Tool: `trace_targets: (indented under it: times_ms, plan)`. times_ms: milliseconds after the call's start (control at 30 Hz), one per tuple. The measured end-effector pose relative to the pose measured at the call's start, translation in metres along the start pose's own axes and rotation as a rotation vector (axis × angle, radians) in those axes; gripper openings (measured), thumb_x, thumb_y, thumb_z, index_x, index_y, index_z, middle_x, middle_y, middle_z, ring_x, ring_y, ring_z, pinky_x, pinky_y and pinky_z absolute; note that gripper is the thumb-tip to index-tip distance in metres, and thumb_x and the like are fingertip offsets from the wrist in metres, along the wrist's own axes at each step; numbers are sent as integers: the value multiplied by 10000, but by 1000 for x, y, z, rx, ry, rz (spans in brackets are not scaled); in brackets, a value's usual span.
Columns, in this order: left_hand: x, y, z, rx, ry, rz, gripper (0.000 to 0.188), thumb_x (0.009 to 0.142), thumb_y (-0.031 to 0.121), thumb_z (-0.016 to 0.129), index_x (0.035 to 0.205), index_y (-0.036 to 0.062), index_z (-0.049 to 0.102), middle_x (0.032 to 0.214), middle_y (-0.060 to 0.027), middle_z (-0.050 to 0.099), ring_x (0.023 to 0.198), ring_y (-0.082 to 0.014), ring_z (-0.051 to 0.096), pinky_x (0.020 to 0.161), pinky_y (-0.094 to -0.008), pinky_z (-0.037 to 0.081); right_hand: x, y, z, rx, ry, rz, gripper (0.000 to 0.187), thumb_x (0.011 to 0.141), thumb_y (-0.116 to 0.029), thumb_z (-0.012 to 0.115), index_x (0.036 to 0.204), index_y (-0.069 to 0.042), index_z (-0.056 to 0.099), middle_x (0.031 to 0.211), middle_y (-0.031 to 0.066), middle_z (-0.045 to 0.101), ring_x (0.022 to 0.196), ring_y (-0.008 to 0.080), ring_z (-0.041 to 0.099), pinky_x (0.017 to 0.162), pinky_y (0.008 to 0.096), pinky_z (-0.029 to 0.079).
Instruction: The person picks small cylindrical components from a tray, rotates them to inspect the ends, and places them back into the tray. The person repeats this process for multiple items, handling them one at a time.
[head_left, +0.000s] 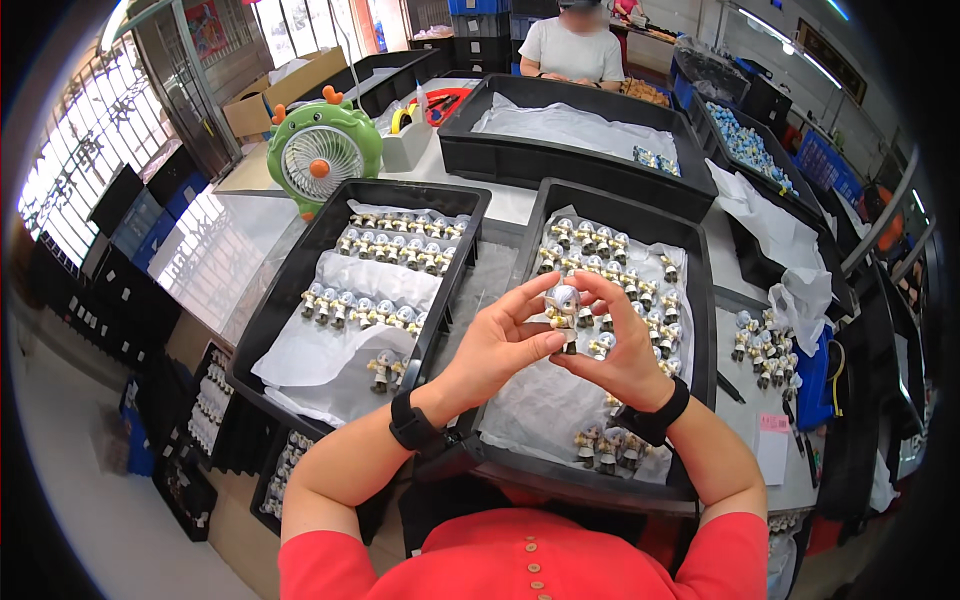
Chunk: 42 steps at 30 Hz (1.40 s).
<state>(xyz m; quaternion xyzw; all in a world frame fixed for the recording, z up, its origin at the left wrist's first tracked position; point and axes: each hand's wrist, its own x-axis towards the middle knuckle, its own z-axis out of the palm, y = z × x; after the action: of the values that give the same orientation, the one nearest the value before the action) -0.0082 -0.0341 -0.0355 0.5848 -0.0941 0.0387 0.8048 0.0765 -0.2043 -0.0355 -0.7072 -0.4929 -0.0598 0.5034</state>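
Between my two hands, a small figurine [563, 312] with pale hair and a white and gold outfit stands upright, pinched by the fingertips. My left hand [505, 335] holds it from one side, my right hand [625, 345] from the other. Under them lies a black tray [700, 330] lined with white paper, where several rows of like figurines stand. Another black tray [262, 310] at my left carries more rows on paper, plus a few figurines [385, 370] near its right edge. My hands hide part of the right tray's middle.
A green cartoon fan [325, 155] stands behind the left tray. Farther back is a large paper-lined black tray [570, 175]. Loose figurines [768, 350], a pen [730, 388] and a pink-topped label [773, 440] lie at right. Across the table sits a person [570, 48].
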Motion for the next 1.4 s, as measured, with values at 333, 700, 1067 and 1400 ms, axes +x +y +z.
trace_targets:
  times_ms: [333, 700, 1067, 1400]
  plan:
    - [1, -1, -4, -154, 45, -104, 461, 993, 244, 432, 1409, 69, 338, 1246, -66, 537, 1049, -166, 589, 896, -315, 488, -1, 0, -3, 98, -33, 130, 828, 619, -133, 818, 1337, -97, 406, 1265, 56, 519, 1008, 177, 512, 867, 318, 424]
    - [2, -4, -3, -42, 25, -29, 520, 932, 181, 565, 1393, 58, 358, 1206, -68, 558, 1059, -131, 564, 874, -288, 493, -1, 2, 1, 40, -22, 91, 818, 626, -139, 816, 1337, -109, 412, 1256, 74, 509, 1009, 194, 519, 868, 325, 431]
    - [2, -7, -7, -244, 78, -159, 477, 937, 204, 555, 1342, 34, 367, 1143, -89, 574, 1014, -184, 605, 867, -315, 503, -1, 3, 4, 191, -31, 193, 869, 651, -200, 813, 1379, -120, 345, 1201, 55, 552, 1077, 172, 518, 894, 333, 403]
    - [2, -6, -7, -290, 33, -136, 424, 959, 195, 508, 1326, 43, 360, 1179, -132, 563, 1038, -254, 610, 869, -344, 510, -2, 3, 4, 93, 26, 60, 946, 625, -174, 830, 1407, -120, 300, 1217, 62, 532, 1109, 192, 506, 893, 360, 403]
